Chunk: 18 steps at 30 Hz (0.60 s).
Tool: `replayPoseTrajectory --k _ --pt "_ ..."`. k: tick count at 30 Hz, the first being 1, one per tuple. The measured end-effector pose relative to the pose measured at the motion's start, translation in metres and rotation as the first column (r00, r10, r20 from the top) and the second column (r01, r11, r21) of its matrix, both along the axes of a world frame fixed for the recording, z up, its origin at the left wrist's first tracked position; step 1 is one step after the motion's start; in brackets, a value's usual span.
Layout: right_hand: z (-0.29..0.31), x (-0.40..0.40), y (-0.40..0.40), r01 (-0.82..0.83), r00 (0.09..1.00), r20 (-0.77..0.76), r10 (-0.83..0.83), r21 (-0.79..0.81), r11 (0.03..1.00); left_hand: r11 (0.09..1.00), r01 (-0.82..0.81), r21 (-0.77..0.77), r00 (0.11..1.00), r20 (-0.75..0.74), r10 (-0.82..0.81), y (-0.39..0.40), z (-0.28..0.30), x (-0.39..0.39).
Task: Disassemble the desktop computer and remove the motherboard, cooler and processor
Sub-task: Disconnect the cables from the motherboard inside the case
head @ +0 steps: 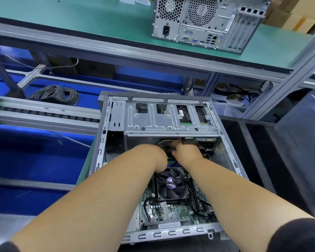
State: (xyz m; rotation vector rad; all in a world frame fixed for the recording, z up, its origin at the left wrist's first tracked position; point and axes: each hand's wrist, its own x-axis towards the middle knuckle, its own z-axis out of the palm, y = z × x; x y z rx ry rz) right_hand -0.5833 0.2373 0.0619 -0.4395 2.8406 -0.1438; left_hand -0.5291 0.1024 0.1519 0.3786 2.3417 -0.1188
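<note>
Both hands reach into the open case (115, 115): right hand (185, 151) grips the cable bundle (165, 143), left hand (157, 155) has fingers hidden, grip indeterminable; the cooler (171, 184) on the motherboard (171, 210) lies just behind them.

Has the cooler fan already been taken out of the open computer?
No, the cooler fan sits on the motherboard inside the open case.
</note>
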Motion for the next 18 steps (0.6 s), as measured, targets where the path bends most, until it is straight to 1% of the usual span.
replayPoseTrajectory --k 5,10,14,16,18 --pt "-0.0057 0.0005 -0.0001 -0.056 0.997 -0.048 0.058 0.038 0.998 0.999 -0.024 0.026 1.0 -0.018 0.025 -0.0008 0.0005 -0.0015" --pt "-0.0044 -0.0019 0.0045 -0.076 0.997 -0.019 0.076 0.031 0.997 1.0 -0.028 0.005 0.999 -0.015 0.028 -0.0013 -0.0029 -0.0044" --pt "-0.0046 0.0009 0.0036 -0.055 0.997 -0.048 0.057 0.042 0.998 0.997 0.076 -0.03 0.997 -0.013 -0.076 -0.0024 -0.0038 -0.007" --pt "-0.0046 0.0017 0.0028 -0.03 0.998 -0.047 0.031 0.03 0.999 0.995 0.087 -0.052 0.996 -0.021 -0.088 -0.0024 -0.0053 -0.0074" --pt "-0.0048 0.0009 0.0028 -0.02 0.999 -0.037 0.021 0.014 1.0 0.988 0.131 -0.085 0.991 0.001 -0.131 -0.0019 -0.0061 -0.0073"
